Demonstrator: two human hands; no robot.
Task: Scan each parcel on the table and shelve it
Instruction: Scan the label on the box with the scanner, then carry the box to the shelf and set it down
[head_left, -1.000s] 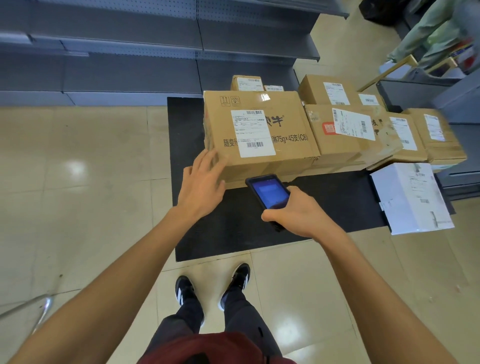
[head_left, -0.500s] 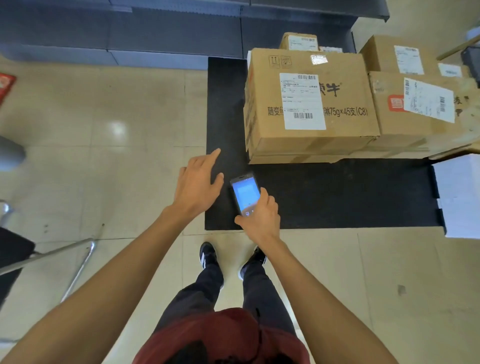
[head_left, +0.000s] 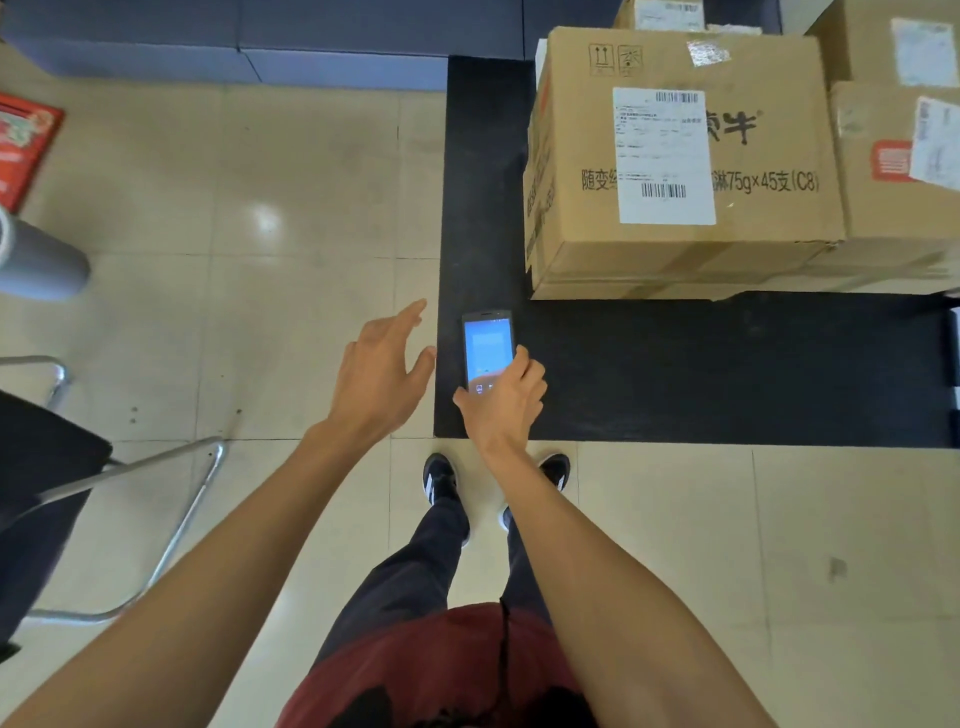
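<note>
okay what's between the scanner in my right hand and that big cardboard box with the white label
Only bare black mat. In the head view nothing lies between the scanner in your right hand and the big cardboard box.

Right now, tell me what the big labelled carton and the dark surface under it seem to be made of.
Big carton: brown corrugated cardboard, matte, with taped seams, creased edges and a white paper shipping label. Dark surface: black and matte, faintly textured, perhaps a rubber or felt mat; the view cannot settle which.

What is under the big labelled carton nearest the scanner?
The big carton sits on a black mat, which shows around its front and left. Whatever lies beneath its base is covered.
</note>
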